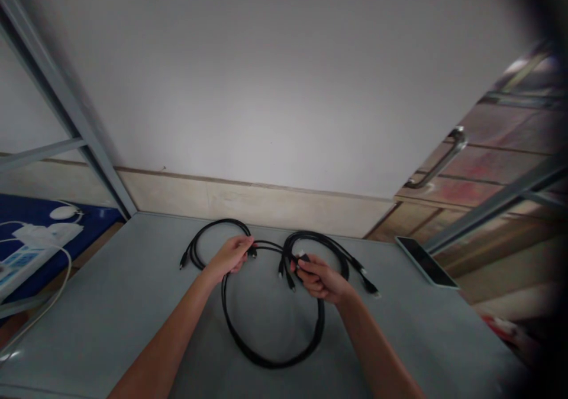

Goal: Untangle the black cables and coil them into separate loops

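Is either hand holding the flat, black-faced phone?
No: the phone lies on the grey table; left hand and right hand hold black cables.

Bare left forearm (171,331), bare right forearm (377,343) angled inward; left hand (231,257) pinched, right hand (320,277) curled, hands apart.

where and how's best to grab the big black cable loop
I'd take the big black cable loop by its near curve, coming from the near side: the strands look bunched there, and it bows out well away from the left hand and right hand.
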The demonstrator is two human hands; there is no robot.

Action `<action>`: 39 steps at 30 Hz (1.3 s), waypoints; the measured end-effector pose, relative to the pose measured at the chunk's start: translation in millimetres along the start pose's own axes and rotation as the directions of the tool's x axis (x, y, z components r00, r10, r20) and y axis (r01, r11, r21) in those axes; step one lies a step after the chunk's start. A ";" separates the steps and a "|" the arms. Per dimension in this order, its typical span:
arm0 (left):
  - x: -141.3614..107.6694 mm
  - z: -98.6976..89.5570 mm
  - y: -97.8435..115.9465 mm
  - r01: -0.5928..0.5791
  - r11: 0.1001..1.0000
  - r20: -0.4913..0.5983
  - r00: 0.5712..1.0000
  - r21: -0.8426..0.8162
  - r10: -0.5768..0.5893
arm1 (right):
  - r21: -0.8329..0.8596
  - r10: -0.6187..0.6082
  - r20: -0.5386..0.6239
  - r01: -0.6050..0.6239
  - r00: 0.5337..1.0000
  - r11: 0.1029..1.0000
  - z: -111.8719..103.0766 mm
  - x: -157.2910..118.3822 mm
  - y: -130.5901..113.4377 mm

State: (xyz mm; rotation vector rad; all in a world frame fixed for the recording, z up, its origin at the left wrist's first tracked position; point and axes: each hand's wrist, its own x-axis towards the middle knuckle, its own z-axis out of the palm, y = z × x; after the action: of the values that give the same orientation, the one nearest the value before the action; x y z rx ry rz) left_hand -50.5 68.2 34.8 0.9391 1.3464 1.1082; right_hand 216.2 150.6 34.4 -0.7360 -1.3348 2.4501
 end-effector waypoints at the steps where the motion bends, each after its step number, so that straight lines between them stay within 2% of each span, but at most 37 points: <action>1: -1.5 3.0 -0.9 0.001 0.997 0.031 1.000 0.071 -0.003 | -0.033 0.025 0.014 -0.024 1.000 0.999 0.4 -1.1 0.2; 3: -4.8 9.4 -2.2 -0.058 0.976 0.063 0.997 0.211 0.046 | -0.095 0.066 0.032 -0.063 0.997 0.993 1.7 -2.3 0.6; 5: -8.2 14.6 -2.1 -0.169 0.924 0.087 0.985 0.344 0.148 | -0.149 0.096 0.036 -0.090 0.995 0.985 3.9 -2.2 0.9; 7: -11.1 17.7 -1.5 -0.257 0.859 0.136 0.966 0.443 0.219 | -0.190 0.069 0.007 -0.067 0.998 0.980 7.0 -0.3 1.8; 11: -11.6 21.9 -4.1 -0.309 0.783 0.262 0.946 0.540 0.193 | -0.281 -0.094 -0.101 0.062 0.990 0.958 14.2 9.0 7.4; 14: -7.7 28.2 -9.6 -0.323 0.736 0.260 0.944 0.595 0.203 | -0.360 -0.070 -0.116 0.024 0.991 0.933 17.1 15.4 13.3; 18: -9.4 39.3 -10.7 -0.375 0.726 0.267 0.926 0.577 0.267 | -0.487 0.007 -0.094 -0.052 0.996 0.872 18.2 16.3 17.7; 23: -24.8 59.8 -8.4 -0.360 0.810 0.309 0.922 0.463 0.233 | -0.640 0.138 -0.062 -0.145 0.989 0.755 25.0 15.8 21.0; 27: -23.8 72.2 -14.5 -0.403 0.794 0.222 0.915 0.456 0.337 | -0.700 0.094 -0.083 -0.125 0.992 0.703 27.9 20.2 24.1; 30: -15.3 65.7 -15.5 -0.441 0.803 0.189 0.898 0.401 0.398 | -0.643 0.046 -0.098 -0.099 0.994 0.759 23.7 20.2 21.6; 32: -9.9 54.3 -12.5 -0.419 0.812 0.096 0.903 0.407 0.418 | -0.551 0.014 -0.108 -0.071 0.994 0.832 19.2 17.9 17.2; 35: -5.7 35.5 -6.0 -0.333 0.844 -0.051 0.920 0.420 0.388 | -0.421 -0.040 -0.115 -0.013 0.993 0.907 13.5 13.3 10.1; 37: -6.0 27.8 -3.1 -0.303 0.856 -0.043 0.935 0.418 0.352 | -0.396 -0.047 -0.118 -0.003 0.992 0.918 12.0 11.1 7.7; 39: -8.2 26.3 -2.4 -0.308 0.849 0.016 0.943 0.430 0.333 | -0.406 -0.023 -0.109 -0.024 0.994 0.914 12.5 9.9 8.0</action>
State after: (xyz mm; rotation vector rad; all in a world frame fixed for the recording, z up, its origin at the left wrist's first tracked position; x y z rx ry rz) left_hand -23.5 62.3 35.6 1.5103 1.5534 1.1124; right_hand 201.1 141.8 30.3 -0.9495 -1.8234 2.1107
